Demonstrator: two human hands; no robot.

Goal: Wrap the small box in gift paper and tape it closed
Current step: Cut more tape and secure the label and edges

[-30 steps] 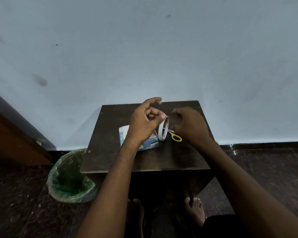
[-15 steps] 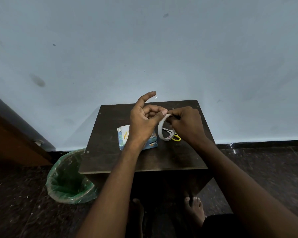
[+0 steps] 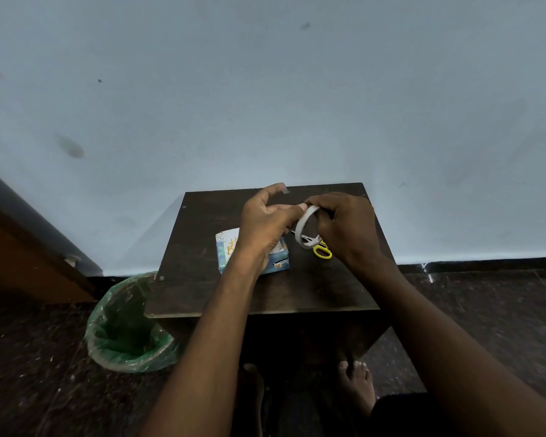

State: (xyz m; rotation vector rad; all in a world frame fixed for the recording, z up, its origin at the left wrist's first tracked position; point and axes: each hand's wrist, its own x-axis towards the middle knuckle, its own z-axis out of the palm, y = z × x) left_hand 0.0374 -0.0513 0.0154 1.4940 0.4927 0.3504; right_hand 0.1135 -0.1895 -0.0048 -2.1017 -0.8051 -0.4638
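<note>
1. Green-lined bin stands on the floor at seven o'clock of the dark wooden table.
2. Blue-patterned wrapped box lies on the table, partly under the left wrist.
3. Left hand pinches the top of the tape roll, forefinger raised with a tape scrap on its tip.
4. Right hand grips the roll at three o'clock of the left.
5. Yellow-handled scissors lie beneath the roll.

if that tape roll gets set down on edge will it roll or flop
The tape roll is a thin, nearly used-up ring, so probably very light. On edge it would likely roll or topple flat. Its thin wall may flex under the hands' pinch, left and right.
</note>
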